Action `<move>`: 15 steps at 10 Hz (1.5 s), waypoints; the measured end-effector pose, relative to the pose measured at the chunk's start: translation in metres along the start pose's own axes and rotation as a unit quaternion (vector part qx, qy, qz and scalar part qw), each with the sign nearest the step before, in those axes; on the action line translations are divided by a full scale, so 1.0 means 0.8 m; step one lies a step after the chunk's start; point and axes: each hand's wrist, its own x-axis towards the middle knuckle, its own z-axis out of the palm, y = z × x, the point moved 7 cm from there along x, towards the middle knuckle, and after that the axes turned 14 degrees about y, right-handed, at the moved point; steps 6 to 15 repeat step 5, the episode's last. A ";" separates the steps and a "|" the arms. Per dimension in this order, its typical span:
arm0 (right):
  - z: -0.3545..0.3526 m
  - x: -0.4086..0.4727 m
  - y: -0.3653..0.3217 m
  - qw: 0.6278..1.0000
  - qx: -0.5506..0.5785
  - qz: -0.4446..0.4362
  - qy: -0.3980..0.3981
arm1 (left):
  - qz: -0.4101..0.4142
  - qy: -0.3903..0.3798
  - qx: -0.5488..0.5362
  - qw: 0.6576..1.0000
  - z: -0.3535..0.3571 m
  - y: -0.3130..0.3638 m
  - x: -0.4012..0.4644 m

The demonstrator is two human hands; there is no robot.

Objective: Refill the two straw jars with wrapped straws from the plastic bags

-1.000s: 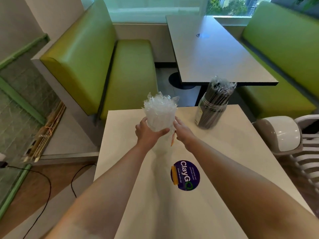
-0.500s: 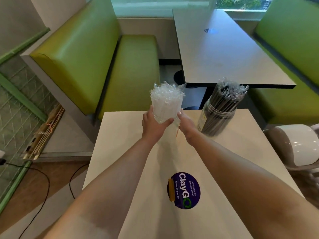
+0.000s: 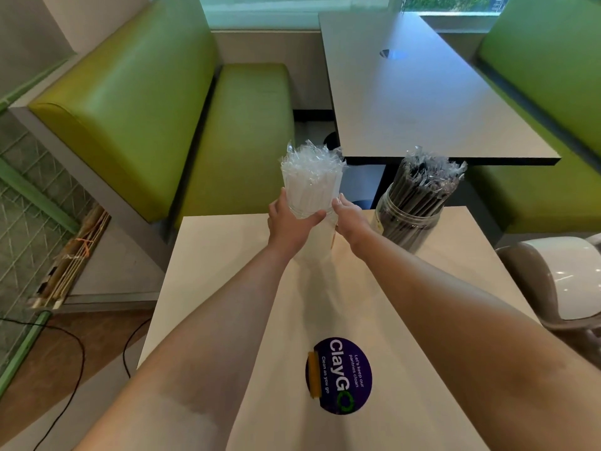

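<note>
Now my left hand (image 3: 290, 222) wraps clear jar (image 3: 317, 222), thumb curled across its front. My right hand (image 3: 349, 219) presses jar's right side, fingers fairly straight. White wrapped straws (image 3: 310, 180) fill it. Jar at far end of cream table (image 3: 227, 271). Jar of black straws (image 3: 413, 206) just right.

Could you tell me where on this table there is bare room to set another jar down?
Bare table lies left of the left hand, and between the forearms above the purple sticker. The far edge is crowded: white-straw jar, right hand, black-straw jar.
</note>
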 end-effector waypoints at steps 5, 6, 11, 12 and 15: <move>-0.037 -0.039 -0.014 0.990 -0.126 -0.041 0.041 | 0.025 -0.025 0.113 0.993 -0.007 0.010 -0.006; -0.037 -0.039 -0.014 0.990 -0.126 -0.041 0.041 | 0.025 -0.025 0.113 0.993 -0.007 0.010 -0.006; -0.037 -0.039 -0.014 0.990 -0.126 -0.041 0.041 | 0.025 -0.025 0.113 0.993 -0.007 0.010 -0.006; -0.037 -0.039 -0.014 0.990 -0.126 -0.041 0.041 | 0.025 -0.025 0.113 0.993 -0.007 0.010 -0.006; -0.037 -0.039 -0.014 0.990 -0.126 -0.041 0.041 | 0.025 -0.025 0.113 0.993 -0.007 0.010 -0.006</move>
